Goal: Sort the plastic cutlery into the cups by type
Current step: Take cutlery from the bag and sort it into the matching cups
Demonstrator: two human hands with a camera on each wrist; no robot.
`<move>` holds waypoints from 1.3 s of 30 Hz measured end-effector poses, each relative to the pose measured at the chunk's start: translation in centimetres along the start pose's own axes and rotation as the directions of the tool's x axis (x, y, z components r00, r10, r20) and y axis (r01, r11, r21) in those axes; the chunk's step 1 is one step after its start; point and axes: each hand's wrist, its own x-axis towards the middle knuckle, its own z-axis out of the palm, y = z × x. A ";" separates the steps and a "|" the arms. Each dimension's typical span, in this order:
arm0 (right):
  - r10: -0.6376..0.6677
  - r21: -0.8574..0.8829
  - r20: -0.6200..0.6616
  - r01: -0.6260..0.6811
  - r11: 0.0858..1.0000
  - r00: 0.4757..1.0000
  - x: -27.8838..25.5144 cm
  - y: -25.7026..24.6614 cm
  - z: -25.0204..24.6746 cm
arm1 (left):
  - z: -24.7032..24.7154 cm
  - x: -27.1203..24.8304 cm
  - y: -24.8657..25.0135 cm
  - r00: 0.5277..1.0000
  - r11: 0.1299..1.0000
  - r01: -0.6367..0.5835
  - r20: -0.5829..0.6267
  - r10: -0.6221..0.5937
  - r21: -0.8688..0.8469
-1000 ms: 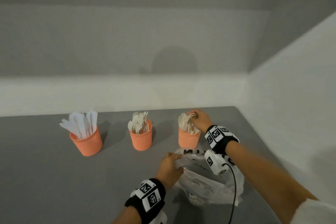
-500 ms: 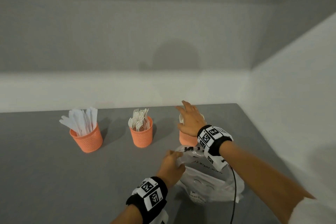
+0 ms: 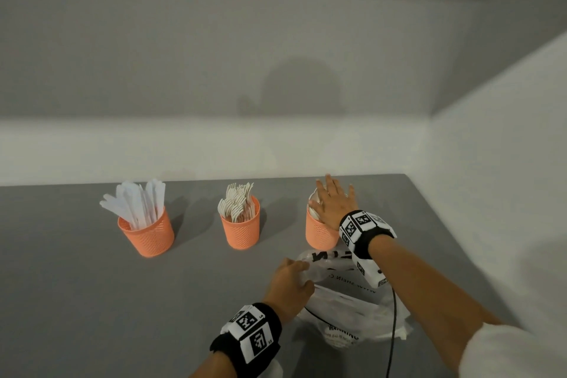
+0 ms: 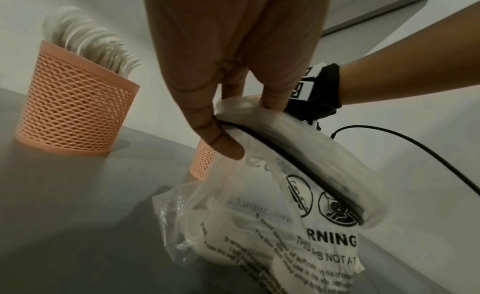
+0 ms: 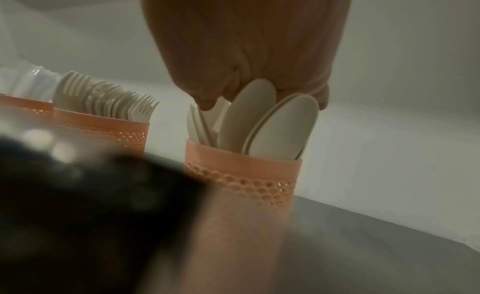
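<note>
Right hand (image 3: pixel 334 204) lies flat w/ straight fingers on the spoons (image 5: pixel 262 121) in the cup at 1 o'clock (image 3: pixel 320 232) — gripping nothing. Left hand (image 3: pixel 290 285) pinches the plastic bag (image 3: pixel 346 310) rim at 5 o'clock. Forks (image 3: pixel 236 201) sit in the mid cup (image 3: pixel 242 230), knives (image 3: pixel 138 202) in the 10 o'clock cup (image 3: pixel 148 233).

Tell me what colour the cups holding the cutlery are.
Orange cups with perforated mesh walls, clearest in the head view.

right hand (image 3: pixel 334 205) | let go of spoons (image 5: pixel 262 121) | now flat over them
</note>
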 end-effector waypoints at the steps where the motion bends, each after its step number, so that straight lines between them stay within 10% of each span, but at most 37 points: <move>1: 0.008 0.015 -0.008 -0.008 1.000 1.000 0.0 0.0 0.1 | 0.0 0.0 -0.1 1.000 1.000 0.005 0.003 -0.005 0.001; 8: 0.017 0.154 -0.062 -0.007 0.988 0.998 -0.5 -0.5 0.3 | 0.1 0.4 -0.4 1.000 1.000 -0.006 0.019 0.006 0.024; 15: 0.081 0.559 -0.435 0.199 0.805 0.897 -3.9 -0.2 -2.7 | -0.5 0.7 -0.3 0.999 1.000 -0.019 0.042 0.019 -0.010; 18: -0.010 0.647 -0.254 0.178 0.742 0.967 -8.2 -0.6 -3.5 | -0.9 1.2 0.1 0.997 0.999 -0.041 0.060 0.042 -0.020; 21: -0.118 0.491 -0.015 0.111 0.864 0.993 -11.9 -0.6 -1.7 | -1.2 1.5 0.5 0.992 0.997 -0.073 0.106 0.074 -0.014; 26: -0.030 0.111 0.446 -0.022 0.994 0.894 -14.2 0.5 2.8 | -1.7 0.9 0.8 0.966 0.981 -0.196 0.171 0.192 0.009; 39: 0.065 0.050 0.227 -0.079 0.996 0.972 -15.2 -1.5 8.0 | -2.5 -1.9 -0.4 0.969 0.982 -0.189 0.161 0.185 0.005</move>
